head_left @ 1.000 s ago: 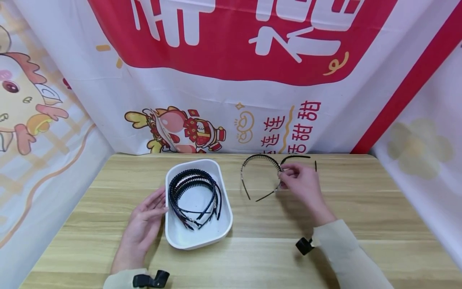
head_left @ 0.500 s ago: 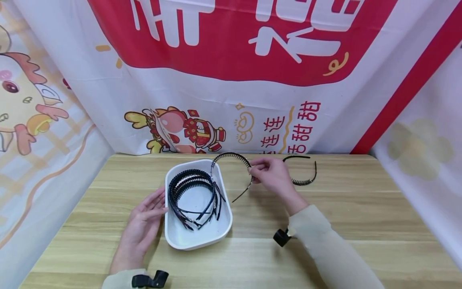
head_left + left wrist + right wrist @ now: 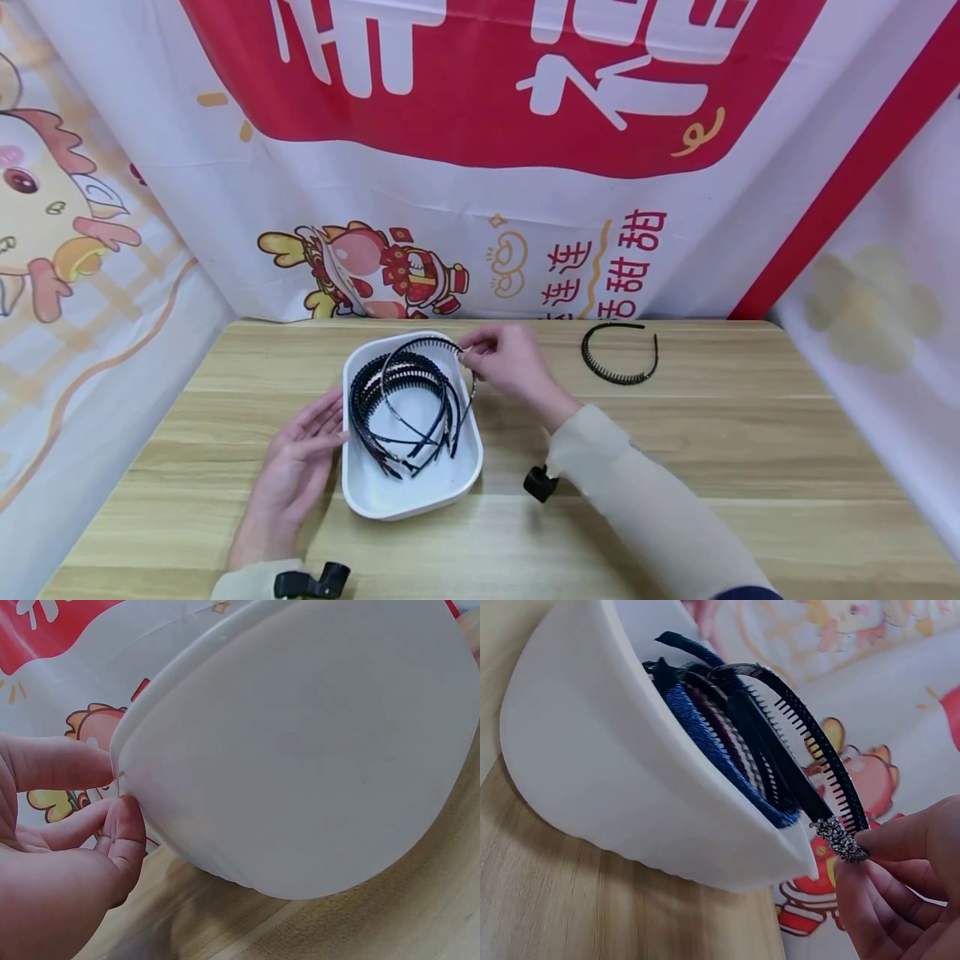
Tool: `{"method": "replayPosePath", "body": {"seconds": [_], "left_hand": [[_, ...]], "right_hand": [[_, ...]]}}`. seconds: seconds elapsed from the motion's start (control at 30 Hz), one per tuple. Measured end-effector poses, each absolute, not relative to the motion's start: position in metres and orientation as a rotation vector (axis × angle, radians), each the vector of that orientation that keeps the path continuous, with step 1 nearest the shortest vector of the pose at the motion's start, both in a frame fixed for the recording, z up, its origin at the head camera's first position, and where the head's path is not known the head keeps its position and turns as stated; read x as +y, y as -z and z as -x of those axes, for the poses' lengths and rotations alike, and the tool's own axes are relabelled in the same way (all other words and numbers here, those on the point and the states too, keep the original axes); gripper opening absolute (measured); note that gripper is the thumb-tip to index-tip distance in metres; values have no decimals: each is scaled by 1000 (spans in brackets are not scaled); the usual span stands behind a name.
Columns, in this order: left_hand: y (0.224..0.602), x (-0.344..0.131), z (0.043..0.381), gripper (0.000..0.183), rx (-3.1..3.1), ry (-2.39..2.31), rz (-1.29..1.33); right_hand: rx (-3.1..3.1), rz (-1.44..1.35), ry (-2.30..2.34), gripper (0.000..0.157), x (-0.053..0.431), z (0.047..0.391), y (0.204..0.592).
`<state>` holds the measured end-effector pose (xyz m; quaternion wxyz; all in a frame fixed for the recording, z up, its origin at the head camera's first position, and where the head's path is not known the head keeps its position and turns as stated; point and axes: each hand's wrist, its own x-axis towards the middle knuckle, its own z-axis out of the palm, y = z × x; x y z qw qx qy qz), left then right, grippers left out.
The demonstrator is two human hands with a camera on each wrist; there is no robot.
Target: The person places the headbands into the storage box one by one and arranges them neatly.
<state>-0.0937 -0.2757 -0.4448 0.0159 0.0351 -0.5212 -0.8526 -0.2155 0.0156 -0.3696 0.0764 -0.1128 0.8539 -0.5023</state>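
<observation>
My right hand [image 3: 506,358] pinches a thin black toothed headband [image 3: 821,746] at a silver glittery patch on its side, between thumb and fingers. The band's arch is tilted over the white plastic bin [image 3: 401,504], and its lower ends overlap the pile inside. Several dark headbands [image 3: 360,417] lie nested in the bin; the right wrist view shows a blue fabric-covered one [image 3: 705,742] among them. With fingers mostly extended, my left hand [image 3: 300,458] touches the bin's left outer wall. In the left wrist view its fingertips [image 3: 127,814] meet the bin near the rim.
Another black toothed headband [image 3: 618,375] lies on the wooden table [image 3: 712,433] at the back right. A printed cloth backdrop [image 3: 420,183] hangs along the table's back edge, with more cloth at both sides.
My right hand has carried the pinched headband leftward from the back right of the table to over the bin. The left hand and bin have stayed in place.
</observation>
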Motion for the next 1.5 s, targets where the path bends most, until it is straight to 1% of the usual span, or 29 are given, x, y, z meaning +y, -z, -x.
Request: {"method": "replayPosePath", "body": {"seconds": [0.17, 0.57, 0.8, 1.17, 1.5], "left_hand": [[446, -274, 94, 61, -1611, 2658, -81], [448, -275, 95, 62, -1637, 2628, -90], [448, -275, 95, 61, -1649, 2626, -111], [447, -276, 95, 60, -1660, 2623, -131], [447, -275, 95, 61, -1630, 2634, -101]], "right_hand": [[2597, 413, 1392, 15, 2, 218, 368], [2586, 427, 1323, 13, -25, 221, 367], [2620, 431, 1289, 12, -32, 223, 369], [2697, 469, 1265, 16, -36, 219, 373], [2701, 430, 1241, 20, -38, 219, 376]]}}
